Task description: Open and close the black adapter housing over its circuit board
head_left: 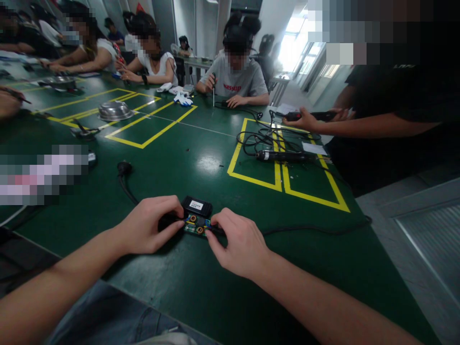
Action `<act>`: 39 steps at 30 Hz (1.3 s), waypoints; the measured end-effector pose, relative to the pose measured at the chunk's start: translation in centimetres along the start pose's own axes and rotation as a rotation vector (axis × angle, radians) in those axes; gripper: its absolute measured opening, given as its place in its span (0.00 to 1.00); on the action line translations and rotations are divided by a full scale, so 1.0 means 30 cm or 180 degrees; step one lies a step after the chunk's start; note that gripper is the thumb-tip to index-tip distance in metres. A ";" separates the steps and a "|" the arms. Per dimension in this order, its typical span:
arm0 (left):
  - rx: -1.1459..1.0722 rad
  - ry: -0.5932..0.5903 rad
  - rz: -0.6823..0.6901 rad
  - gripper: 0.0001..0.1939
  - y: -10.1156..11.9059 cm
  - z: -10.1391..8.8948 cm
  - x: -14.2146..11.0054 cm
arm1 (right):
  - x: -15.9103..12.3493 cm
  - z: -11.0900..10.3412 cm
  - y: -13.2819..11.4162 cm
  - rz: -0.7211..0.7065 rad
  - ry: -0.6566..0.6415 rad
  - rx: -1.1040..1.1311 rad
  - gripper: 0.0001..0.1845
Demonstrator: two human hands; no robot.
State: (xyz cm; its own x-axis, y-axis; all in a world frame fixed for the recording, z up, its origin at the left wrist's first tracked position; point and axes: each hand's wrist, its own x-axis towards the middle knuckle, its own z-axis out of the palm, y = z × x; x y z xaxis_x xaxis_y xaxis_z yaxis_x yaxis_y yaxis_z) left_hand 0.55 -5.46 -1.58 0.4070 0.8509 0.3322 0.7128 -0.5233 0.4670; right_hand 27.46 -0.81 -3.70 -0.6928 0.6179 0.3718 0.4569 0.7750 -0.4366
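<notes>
A small green circuit board [195, 225] with copper-wound coils lies between my hands, close to the table's near side. My left hand [153, 225] is closed in a pinch at the board's left end, where a black cable [130, 189] with a plug runs in. At the opposite end, my right hand [239, 239] pinches the black cable [305, 232] that leads off to the right. Thin coloured wires show beside the fingertips. Just behind the board rests a black plastic housing [197, 205] with a white label, touched by neither hand as far as I can see.
Yellow tape rectangles mark the green table [201, 139]. A black soldering-iron-like tool [283, 156] lies at right among coiled cables [251, 136]. A metal bowl [115, 110] stands further left. A person opposite holds a screwdriver [213, 91]; a standing person's hands [309, 120] hold a dark tool.
</notes>
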 end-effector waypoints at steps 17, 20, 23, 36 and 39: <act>0.0408 0.0324 0.0300 0.14 -0.031 0.013 0.009 | 0.014 -0.002 -0.001 0.0227 -0.0080 -0.0179 0.04; 0.0557 0.0349 0.0160 0.21 -0.063 0.032 0.008 | 0.015 -0.006 0.000 0.0172 0.0038 -0.0091 0.05; 0.0442 0.0219 -0.0150 0.20 -0.078 0.034 0.017 | 0.015 -0.014 -0.004 0.0136 0.0135 0.0087 0.07; 0.0110 0.0446 -0.0364 0.16 -0.034 -0.004 0.021 | 0.012 -0.033 -0.006 0.0323 0.0073 0.0348 0.19; 0.0099 0.0355 -0.0006 0.14 -0.004 0.000 0.008 | 0.009 -0.032 -0.008 0.0283 0.0096 0.0399 0.22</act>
State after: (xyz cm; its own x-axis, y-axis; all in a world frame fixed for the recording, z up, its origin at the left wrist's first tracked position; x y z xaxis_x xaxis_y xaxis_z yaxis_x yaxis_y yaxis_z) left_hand 0.56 -5.21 -1.56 0.3407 0.8405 0.4213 0.7316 -0.5185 0.4426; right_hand 27.70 -0.70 -2.72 -0.6348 0.6886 0.3506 0.4412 0.6955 -0.5671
